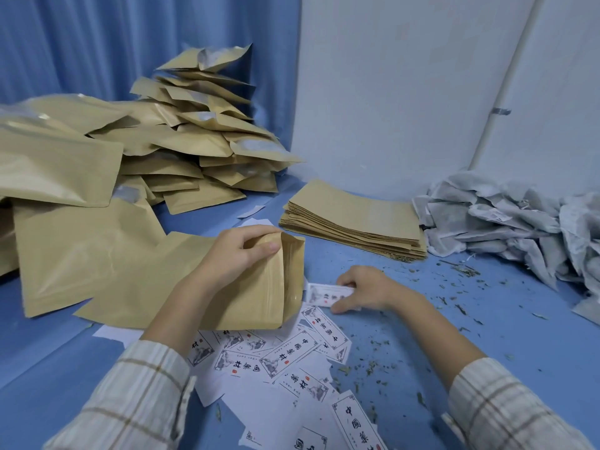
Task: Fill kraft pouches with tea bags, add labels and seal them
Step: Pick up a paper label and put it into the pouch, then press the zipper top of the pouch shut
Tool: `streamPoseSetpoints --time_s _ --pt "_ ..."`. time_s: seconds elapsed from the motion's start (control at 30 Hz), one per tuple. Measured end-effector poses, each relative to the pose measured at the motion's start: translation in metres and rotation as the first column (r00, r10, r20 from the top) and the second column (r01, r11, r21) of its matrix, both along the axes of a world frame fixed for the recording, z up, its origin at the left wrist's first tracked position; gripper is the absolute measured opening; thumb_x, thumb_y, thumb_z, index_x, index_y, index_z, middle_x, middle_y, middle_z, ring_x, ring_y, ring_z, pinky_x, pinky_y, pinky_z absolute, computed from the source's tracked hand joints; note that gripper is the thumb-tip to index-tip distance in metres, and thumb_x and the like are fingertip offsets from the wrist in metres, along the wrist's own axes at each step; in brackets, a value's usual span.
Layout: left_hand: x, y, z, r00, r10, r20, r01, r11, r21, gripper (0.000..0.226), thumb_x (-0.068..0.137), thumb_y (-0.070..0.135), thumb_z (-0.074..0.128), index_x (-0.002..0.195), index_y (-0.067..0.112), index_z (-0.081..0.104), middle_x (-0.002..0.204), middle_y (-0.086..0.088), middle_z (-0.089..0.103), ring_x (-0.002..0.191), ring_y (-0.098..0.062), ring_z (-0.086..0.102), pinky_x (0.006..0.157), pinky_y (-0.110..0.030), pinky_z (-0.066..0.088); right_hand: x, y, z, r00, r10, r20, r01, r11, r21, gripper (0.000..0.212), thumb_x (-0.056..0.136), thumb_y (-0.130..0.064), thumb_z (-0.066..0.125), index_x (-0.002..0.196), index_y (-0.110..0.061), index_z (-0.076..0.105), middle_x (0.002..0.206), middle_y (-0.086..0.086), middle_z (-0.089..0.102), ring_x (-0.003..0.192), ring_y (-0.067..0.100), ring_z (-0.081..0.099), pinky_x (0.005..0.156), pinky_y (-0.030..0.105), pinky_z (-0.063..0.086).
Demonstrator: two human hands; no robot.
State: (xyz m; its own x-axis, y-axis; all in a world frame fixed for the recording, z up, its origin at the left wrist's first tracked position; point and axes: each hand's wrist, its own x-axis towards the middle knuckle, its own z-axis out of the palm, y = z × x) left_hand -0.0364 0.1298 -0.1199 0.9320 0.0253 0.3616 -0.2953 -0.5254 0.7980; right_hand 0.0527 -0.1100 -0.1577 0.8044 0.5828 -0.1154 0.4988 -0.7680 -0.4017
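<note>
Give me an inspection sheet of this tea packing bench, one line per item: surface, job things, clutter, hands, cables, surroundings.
Surface: blue table top, strewn with dry leaf bits.
Job's things: open kraft pouch; flat stack of empty pouches; heap of filled pouches at the back left; pile of white tea bags at the right; loose printed labels at the front.
Clutter: leaf crumbs among the labels and towards the tea bags.
Hands: left hand grips the open pouch's mouth; right hand pinches one label beside it.
Cables: nothing seen.
Surroundings: blue curtain at the back left, white wall, white pipe running up it.
</note>
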Motion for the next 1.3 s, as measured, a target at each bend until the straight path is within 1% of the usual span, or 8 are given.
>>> streamPoseSetpoints --time_s 0.2,0.4,0.5,0.7,0.87,0.97,1.17,1.3 --pt "0.008 -0.014 0.012 0.997 -0.054 -0.050 0.047 0.991 -0.123 0.027 0.086 0.029 0.063 0.113 0.024 0.067 0.109 0.009 0.068 0.107 -0.011 0.059 0.097 -0.030 0.042 -0.021 -0.033 0.043 0.993 -0.021 0.120 -0.058 0.786 0.615 0.008 0.073 -0.013 0.076 0.081 -0.016 0.076 0.088 -0.005 0.071 0.085 0.013 0.066 0.080 0.027 0.051" --pt "0.013 -0.045 0.034 0.978 -0.211 0.002 0.207 0.959 -0.192 0.042 0.077 0.035 0.059 0.107 0.007 0.067 0.102 0.004 0.067 0.095 -0.015 0.061 0.088 -0.031 0.040 -0.039 0.008 0.074 0.885 0.251 0.393 -0.369 0.892 0.262 0.031 0.073 0.011 0.060 0.092 -0.008 0.075 0.099 0.007 0.072 0.099 0.020 0.064 0.088 0.029 0.047" --pt "0.013 -0.061 0.044 0.954 -0.300 0.019 0.295 0.924 -0.245 0.042 0.079 0.030 0.057 0.102 -0.005 0.063 0.093 -0.011 0.061 0.087 -0.018 0.055 0.080 -0.032 0.037 -0.038 0.021 0.077 0.860 0.205 0.467 -0.234 0.972 0.004 0.022 0.083 -0.005 0.055 0.101 -0.007 0.068 0.105 0.009 0.068 0.097 0.022 0.061 0.079 0.027 0.043" --pt "0.007 -0.091 0.066 0.943 -0.330 0.036 0.331 0.931 -0.151 0.038 0.093 0.028 0.051 0.128 0.015 0.054 0.127 0.007 0.054 0.121 -0.005 0.047 0.100 -0.019 0.032 -0.038 0.017 0.098 0.912 0.154 0.380 -0.182 0.983 0.039 0.023 0.089 -0.019 0.053 0.110 -0.012 0.058 0.109 0.008 0.062 0.100 0.023 0.058 0.086 0.036 0.048" --pt "-0.008 -0.096 0.085 0.934 -0.321 0.153 0.339 0.935 -0.106 0.088 0.057 0.079 0.059 0.133 0.047 0.029 0.144 0.020 0.035 0.132 0.003 0.033 0.107 -0.020 0.029 -0.025 -0.006 0.142 0.878 0.046 0.476 -0.059 0.998 0.012 0.058 0.073 -0.050 0.058 0.116 -0.013 0.053 0.099 0.005 0.052 0.095 0.021 0.047 0.082 0.030 0.040" --pt "-0.010 -0.107 0.091 0.914 -0.351 0.204 0.354 0.935 0.021 0.100 0.061 0.047 0.081 0.143 0.037 0.026 0.143 0.026 0.030 0.127 0.019 0.028 0.101 -0.004 0.028 -0.027 -0.013 0.166 0.874 -0.047 0.484 -0.009 0.993 0.114 0.070 0.059 -0.059 0.052 0.112 -0.014 0.055 0.084 -0.004 0.040 0.084 0.016 0.042 0.074 0.028 0.035" --pt "-0.003 -0.125 0.112 0.886 -0.263 0.381 0.305 0.951 -0.053 0.045 0.087 0.008 0.062 0.127 0.026 0.052 0.129 0.014 0.056 0.115 0.013 0.048 0.094 -0.004 0.033 -0.031 -0.034 0.202 0.908 0.012 0.419 0.010 0.999 -0.050 0.022 0.089 -0.032 0.051 0.068 -0.025 0.052 0.072 -0.007 0.052 0.067 0.011 0.048 0.058 0.022 0.035" --pt "0.002 -0.127 0.119 0.866 -0.301 0.399 0.341 0.939 -0.033 0.027 0.094 0.015 0.050 0.117 0.027 0.060 0.109 0.027 0.063 0.104 0.013 0.055 0.085 -0.003 0.037 -0.033 -0.050 0.212 0.956 0.020 0.293 0.007 0.996 -0.091 0.020 0.095 -0.030 0.042 0.100 -0.021 0.060 0.104 0.000 0.054 0.097 0.018 0.049 0.087 0.031 0.041"
